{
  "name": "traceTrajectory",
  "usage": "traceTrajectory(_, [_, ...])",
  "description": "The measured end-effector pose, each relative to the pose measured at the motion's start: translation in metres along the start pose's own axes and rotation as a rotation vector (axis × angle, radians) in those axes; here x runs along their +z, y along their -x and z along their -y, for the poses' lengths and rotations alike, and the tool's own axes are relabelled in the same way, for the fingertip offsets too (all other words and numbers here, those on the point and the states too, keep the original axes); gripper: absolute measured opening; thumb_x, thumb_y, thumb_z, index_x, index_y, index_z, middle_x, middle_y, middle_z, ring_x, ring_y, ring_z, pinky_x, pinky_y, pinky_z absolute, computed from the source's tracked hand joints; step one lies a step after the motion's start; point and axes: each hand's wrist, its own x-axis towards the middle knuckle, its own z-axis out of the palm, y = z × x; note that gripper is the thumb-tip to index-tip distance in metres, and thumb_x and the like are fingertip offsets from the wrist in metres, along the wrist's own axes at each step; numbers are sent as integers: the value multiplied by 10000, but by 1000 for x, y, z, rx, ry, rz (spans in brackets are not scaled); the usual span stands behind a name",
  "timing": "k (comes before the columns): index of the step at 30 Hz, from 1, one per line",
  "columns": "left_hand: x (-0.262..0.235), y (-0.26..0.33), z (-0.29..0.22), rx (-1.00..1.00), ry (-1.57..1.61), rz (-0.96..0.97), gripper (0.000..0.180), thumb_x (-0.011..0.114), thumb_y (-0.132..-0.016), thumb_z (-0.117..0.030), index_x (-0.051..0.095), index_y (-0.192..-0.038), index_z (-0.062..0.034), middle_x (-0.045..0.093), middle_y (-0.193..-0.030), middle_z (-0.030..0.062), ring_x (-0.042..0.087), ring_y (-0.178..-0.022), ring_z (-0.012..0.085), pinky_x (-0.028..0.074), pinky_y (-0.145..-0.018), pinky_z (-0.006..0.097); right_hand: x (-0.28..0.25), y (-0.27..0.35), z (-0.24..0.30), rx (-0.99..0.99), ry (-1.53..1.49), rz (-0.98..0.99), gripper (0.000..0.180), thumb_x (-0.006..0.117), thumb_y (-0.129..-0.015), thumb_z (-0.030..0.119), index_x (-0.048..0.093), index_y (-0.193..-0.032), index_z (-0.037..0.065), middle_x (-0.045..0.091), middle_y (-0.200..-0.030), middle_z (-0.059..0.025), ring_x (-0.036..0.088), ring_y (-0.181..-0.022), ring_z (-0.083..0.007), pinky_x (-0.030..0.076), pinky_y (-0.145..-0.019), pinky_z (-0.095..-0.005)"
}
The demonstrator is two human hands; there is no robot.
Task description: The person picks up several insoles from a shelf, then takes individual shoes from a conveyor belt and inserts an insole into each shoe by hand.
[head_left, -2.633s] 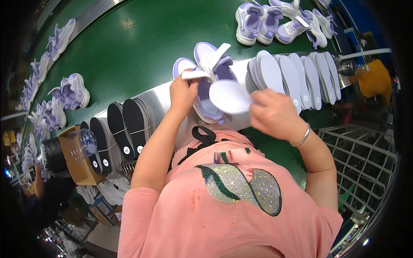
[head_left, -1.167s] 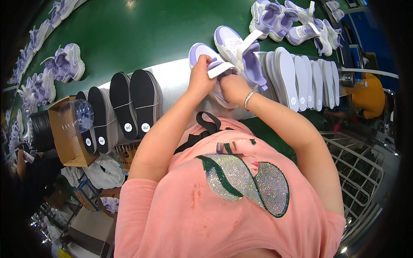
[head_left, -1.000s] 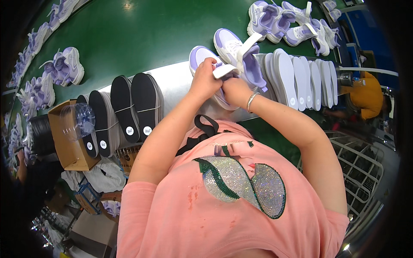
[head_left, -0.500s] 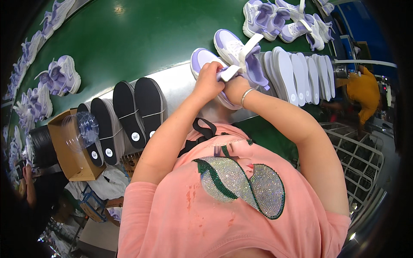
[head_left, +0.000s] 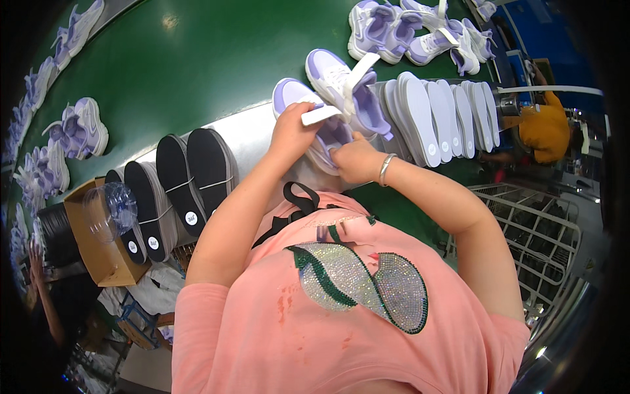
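Two white and lavender shoes lie side by side in the head view, just above the middle of the frame, at the metal edge of the green counter [head_left: 197, 65]. The near shoe [head_left: 287, 94] is the one being worked on. The left hand [head_left: 293, 131] is closed around its upper, fingers curled in by the white strap [head_left: 321, 116]. The right hand [head_left: 356, 159], half curled, touches the heel end of its opening; whether it grips anything there I cannot tell.

As for progress, this pair looks partway through. The near shoe's strap is loose, and its opening is partly covered, so I cannot tell whether an insole lies fully seated inside. The second shoe [head_left: 325, 67] is out of both hands, its strap also sticking up unfastened. Closing both straps seems left undone.

White insoles [head_left: 415, 115] stand in rows right of centre, and banded black insoles [head_left: 209, 157] lean left of centre, so plenty of stock remains. More shoes [head_left: 387, 33] sit in the upper right, at least some with straps open.
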Motion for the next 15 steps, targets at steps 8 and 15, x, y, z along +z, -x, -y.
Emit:
traceTrajectory(8, [6, -4, 6, 43, -102, -65, 174, 572, -805, -23, 577, -978, -5, 625, -818, 84, 588, -725, 112, 454, -627, 230, 9, -5, -6, -18, -341, -51, 239, 485, -693, 124, 577, -851, -31, 623, -829, -180, 609, -782, -295, 395, -759, -461])
traceTrajectory(15, [21, -3, 13, -24, 10, -1, 249, 597, -723, -46, 548, -966, -21, 558, -859, 66, 527, -810, 150, 434, -713, 260, 5, -17, -14, 122, -192, -314, 178, 530, -720, 124, 641, -834, 45, 633, -788, -158, 625, -739, -294, 489, -620, -387])
